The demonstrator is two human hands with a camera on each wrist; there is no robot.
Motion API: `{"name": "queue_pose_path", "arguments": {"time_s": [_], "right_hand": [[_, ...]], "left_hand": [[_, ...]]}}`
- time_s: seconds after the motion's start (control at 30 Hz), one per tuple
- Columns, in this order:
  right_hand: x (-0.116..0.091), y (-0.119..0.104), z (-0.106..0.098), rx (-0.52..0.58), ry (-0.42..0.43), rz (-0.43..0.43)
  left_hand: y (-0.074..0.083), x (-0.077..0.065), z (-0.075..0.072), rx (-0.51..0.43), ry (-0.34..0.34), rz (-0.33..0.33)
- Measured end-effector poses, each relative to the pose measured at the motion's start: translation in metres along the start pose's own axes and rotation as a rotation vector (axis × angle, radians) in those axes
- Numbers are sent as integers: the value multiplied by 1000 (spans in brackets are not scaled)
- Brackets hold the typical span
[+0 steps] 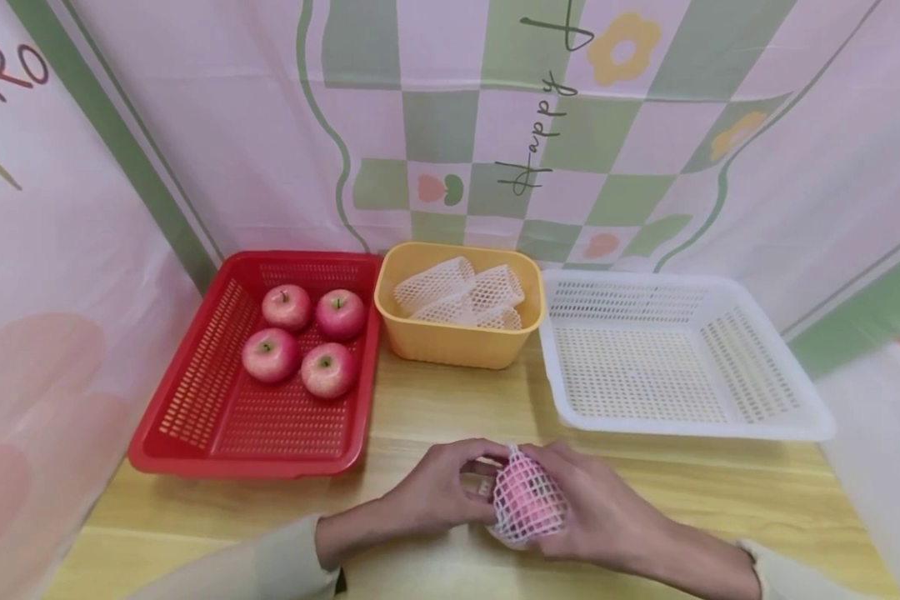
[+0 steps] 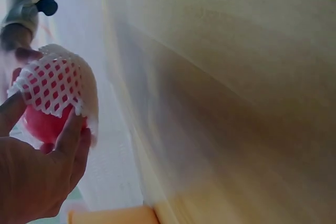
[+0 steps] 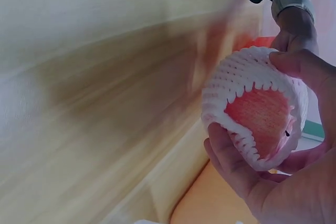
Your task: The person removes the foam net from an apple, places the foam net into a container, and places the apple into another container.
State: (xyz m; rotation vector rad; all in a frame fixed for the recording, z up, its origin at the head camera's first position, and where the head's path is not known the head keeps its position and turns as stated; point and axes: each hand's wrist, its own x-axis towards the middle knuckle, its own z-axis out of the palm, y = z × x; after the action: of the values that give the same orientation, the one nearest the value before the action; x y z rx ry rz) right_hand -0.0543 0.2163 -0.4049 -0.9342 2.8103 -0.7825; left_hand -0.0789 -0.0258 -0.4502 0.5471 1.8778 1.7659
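Observation:
Above the near part of the table, an apple [image 3: 260, 121] sits inside a white foam net sleeve [image 1: 528, 500]. My right hand [image 1: 600, 504] grips the sleeved apple from the right, its fingers and thumb curled round it. On the other side, my left hand [image 1: 442, 492] pinches the sleeve's edge with thumb and fingers. In the left wrist view, red skin shows bare below the net rim near the left fingers [image 2: 68, 132]. The right wrist view shows an opening in the sleeve with the apple's skin and a small dark stem inside.
At the back left, a red basket [image 1: 251, 462] holds several apples [image 1: 330, 369]. Beside it, a yellow bin [image 1: 450, 343] contains several white foam nets [image 1: 438, 283]. A white basket [image 1: 630, 375] stands at the right. Behind them hangs a patterned cloth [image 1: 435, 125].

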Motion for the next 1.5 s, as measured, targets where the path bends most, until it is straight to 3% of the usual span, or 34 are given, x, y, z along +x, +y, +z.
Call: {"name": "queue_pose_path", "arguments": {"time_s": [0.2,0.47,0.83,1.1,1.5], "right_hand": [[1,-2,8,2,5,-4],[1,-3,17,-4,29,-35],[0,-2,18,-6,27,-51],[-2,6,10,15,67,-81],[0,10,0,34,220,-182]], "left_hand": [[-1,-2,5,42,3,-10],[-9,-1,9,222,13,51],[-14,-5,6,334,19,80],[-12,-6,3,335,48,64],[-11,-7,-3,341,106,26]]}}
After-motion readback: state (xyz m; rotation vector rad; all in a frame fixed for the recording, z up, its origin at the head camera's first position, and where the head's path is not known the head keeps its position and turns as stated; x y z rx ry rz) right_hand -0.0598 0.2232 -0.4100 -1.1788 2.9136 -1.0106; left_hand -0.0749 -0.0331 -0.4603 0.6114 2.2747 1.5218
